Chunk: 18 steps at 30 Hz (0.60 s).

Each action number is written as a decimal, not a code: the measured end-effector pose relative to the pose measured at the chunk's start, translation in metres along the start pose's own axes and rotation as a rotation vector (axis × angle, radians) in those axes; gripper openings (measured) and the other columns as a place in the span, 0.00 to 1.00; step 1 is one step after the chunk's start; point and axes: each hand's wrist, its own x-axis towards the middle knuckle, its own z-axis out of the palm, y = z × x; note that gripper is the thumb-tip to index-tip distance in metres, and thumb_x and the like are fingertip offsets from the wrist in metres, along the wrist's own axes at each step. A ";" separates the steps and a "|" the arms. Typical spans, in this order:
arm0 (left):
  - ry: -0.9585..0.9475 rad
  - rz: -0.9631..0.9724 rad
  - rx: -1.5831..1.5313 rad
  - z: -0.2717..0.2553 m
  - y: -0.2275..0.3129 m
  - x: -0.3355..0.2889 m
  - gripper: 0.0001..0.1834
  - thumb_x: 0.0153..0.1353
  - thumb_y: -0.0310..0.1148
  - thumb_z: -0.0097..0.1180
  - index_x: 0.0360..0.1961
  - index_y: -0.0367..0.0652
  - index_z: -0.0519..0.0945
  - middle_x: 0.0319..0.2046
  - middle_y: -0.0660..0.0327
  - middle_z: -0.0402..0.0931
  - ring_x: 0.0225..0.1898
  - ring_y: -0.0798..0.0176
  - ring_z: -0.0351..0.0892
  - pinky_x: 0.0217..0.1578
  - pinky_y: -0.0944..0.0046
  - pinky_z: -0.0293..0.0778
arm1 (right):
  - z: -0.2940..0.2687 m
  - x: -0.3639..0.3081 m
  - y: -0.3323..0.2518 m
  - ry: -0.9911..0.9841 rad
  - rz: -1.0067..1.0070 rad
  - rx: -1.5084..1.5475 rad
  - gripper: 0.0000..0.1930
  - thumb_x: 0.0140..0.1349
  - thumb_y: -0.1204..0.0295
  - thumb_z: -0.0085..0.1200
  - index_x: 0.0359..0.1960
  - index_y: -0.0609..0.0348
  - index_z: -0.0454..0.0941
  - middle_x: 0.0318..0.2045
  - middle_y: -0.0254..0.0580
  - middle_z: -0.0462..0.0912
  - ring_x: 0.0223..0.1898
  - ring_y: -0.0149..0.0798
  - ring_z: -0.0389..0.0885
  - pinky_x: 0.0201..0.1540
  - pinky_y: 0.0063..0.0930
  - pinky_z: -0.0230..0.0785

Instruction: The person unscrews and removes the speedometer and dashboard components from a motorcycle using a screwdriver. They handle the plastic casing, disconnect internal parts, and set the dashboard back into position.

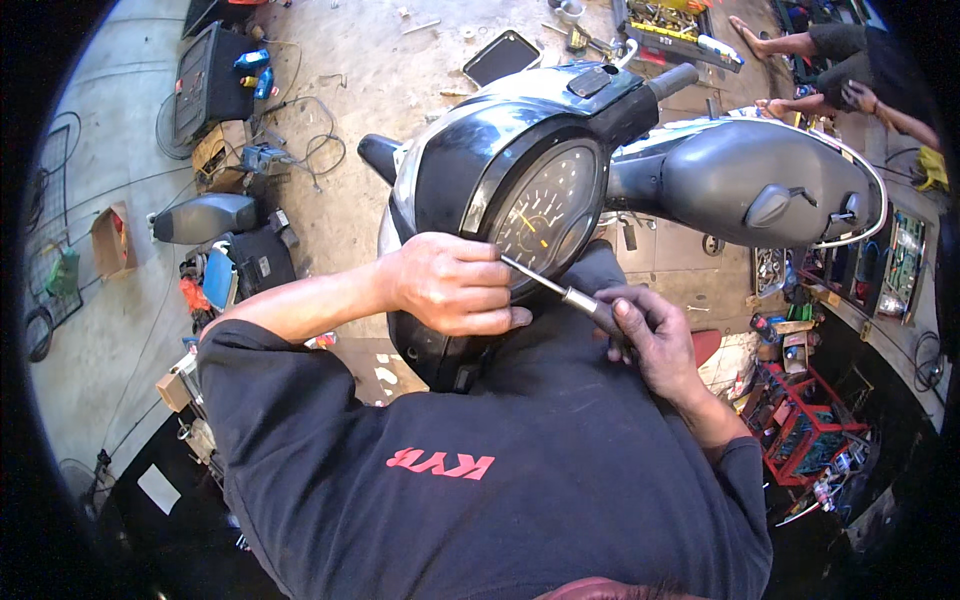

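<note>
My right hand grips the dark handle of a screwdriver. Its thin metal shaft slants up and left, and the tip ends at the fingers of my left hand. That hand is closed, knuckles up; whatever its fingers hold is hidden. Both hands are in front of my chest, beside the near edge of a round speedometer. The speedometer sits in the glossy black handlebar cover of a motor scooter. A grey handlebar grip sticks out at the far right of the cover.
The scooter's black seat stretches off to the right. Another person sits at the far right. Tool trays, a red metal rack, a black speaker-like box, a loose seat and cables lie around on the floor.
</note>
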 end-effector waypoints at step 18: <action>0.237 -1.171 0.325 0.008 0.044 -0.006 0.09 0.67 0.25 0.47 0.47 0.35 0.73 0.46 0.48 0.71 0.50 0.48 0.70 0.53 0.55 0.65 | 0.006 -0.006 0.025 0.229 -0.596 -0.468 0.18 0.56 0.69 0.66 0.45 0.62 0.76 0.40 0.48 0.80 0.41 0.44 0.80 0.46 0.34 0.72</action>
